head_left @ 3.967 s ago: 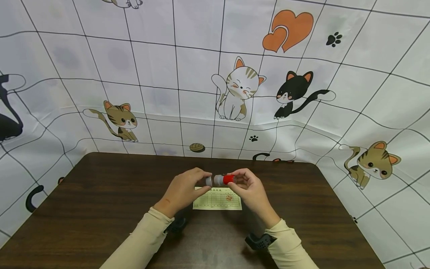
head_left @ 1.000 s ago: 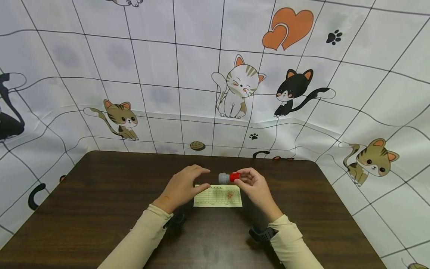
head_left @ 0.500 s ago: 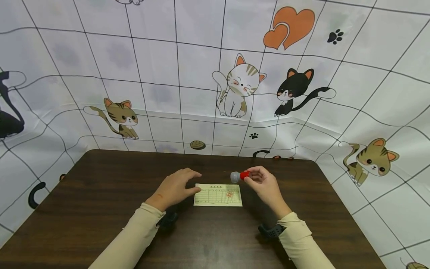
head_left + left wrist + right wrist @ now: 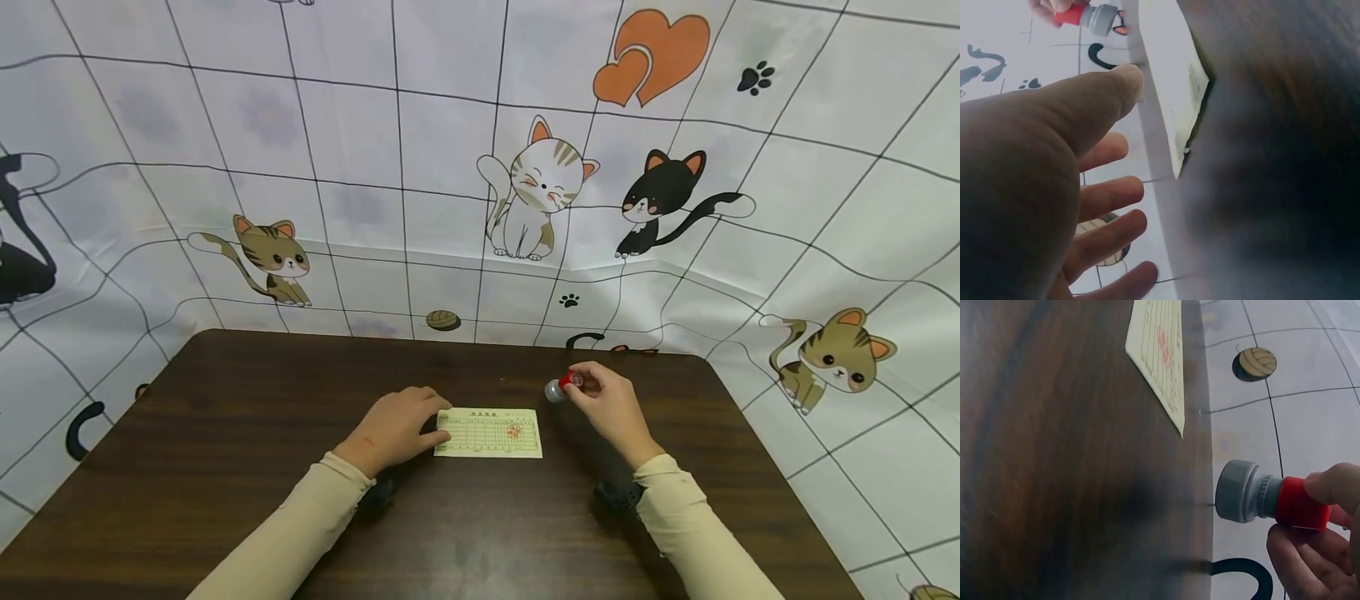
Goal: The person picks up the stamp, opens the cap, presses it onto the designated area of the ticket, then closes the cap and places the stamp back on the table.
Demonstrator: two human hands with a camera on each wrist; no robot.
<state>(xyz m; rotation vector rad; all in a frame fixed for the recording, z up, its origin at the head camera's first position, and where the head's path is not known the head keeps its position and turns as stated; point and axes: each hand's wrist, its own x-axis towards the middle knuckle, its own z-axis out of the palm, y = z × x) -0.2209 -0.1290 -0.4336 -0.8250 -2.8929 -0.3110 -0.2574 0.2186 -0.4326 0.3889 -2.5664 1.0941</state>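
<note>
My right hand (image 4: 611, 408) pinches a small stamp by its red end, between thumb and fingers, above the table right of the paper slip. In the right wrist view the stamp (image 4: 1300, 505) lies sideways, its grey wide end pointing away from the fingers. A pale yellow printed slip (image 4: 480, 437) with a table grid and a red stamped mark lies flat on the table. At the slip's left edge, my left hand (image 4: 393, 429) holds nothing; its fingertips overlap the edge in the head view. The left wrist view shows its fingers (image 4: 1113, 194) spread and relaxed.
The dark brown wooden table (image 4: 247, 433) ends at a white curtain (image 4: 337, 133) printed with cats and grid lines, hanging behind and at both sides. A dark band sits at each wrist, the right one (image 4: 618, 496) just below the sleeve.
Earlier the left hand held a small grey cap beside the stamp; it has let go and moved left to the slip. The right hand has carried the stamp to the right, tilting it downward.
</note>
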